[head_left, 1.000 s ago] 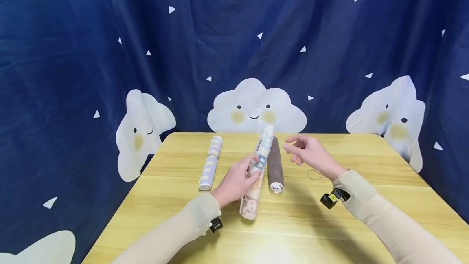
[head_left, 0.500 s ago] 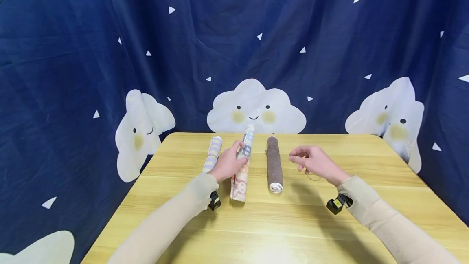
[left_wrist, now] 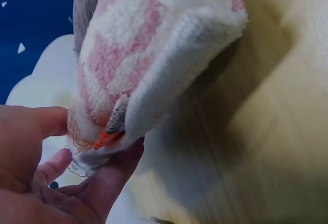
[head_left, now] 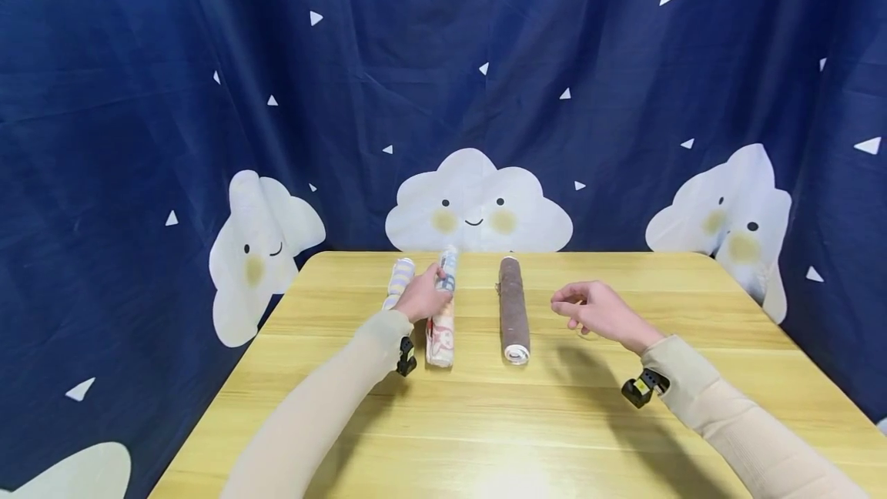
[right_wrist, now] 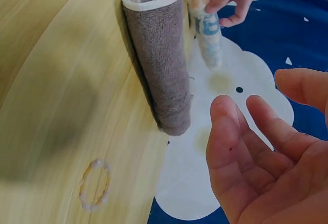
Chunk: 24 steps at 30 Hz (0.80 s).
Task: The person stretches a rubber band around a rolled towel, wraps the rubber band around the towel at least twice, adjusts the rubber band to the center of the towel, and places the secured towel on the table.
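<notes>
In the head view my left hand [head_left: 424,295] grips a rolled white towel [head_left: 440,341] with pink, orange and blue patterns. Close up in the left wrist view, the thumb and fingers pinch this patterned towel [left_wrist: 128,49] around its sides, near an orange-tipped detail. A purple-and-yellow striped rolled towel [head_left: 400,277] lies just left of it, partly behind that hand. On the other side rests a brown rolled towel [head_left: 513,310] with a white edge. My right hand [head_left: 603,310] hovers to the right of the brown roll, fingers loosely curved, holding nothing.
A thin elastic band [right_wrist: 95,185] lies on the wooden table [head_left: 527,430] below the right hand. Behind the table's far edge hangs a dark blue curtain [head_left: 416,60] with white clouds and triangles.
My left hand has carried the patterned towel leftward, away from the brown roll and beside the striped one. The right hand has drifted slightly right and down.
</notes>
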Motion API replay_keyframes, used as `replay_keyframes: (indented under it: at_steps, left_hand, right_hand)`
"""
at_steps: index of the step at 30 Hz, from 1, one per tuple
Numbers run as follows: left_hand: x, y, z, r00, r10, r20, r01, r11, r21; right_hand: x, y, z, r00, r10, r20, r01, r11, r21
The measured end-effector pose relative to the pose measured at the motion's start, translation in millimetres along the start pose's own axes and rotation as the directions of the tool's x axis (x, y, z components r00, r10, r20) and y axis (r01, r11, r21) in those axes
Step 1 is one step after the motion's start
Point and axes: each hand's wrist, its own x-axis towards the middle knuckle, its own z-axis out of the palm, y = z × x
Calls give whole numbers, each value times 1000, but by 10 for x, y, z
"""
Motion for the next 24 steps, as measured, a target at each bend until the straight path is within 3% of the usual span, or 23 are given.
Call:
replay_keyframes:
  at_steps: [10, 24]
  left_hand:
    - [134, -91, 20, 1000, -29, 2, 29, 998, 60]
    - [157, -125, 35, 999, -42, 27, 39, 993, 114]
  right_hand:
    - [2, 65, 2, 1000, -19, 3, 19, 1000, -20]
    - [-36, 143, 9, 999, 4, 31, -3, 1000, -29]
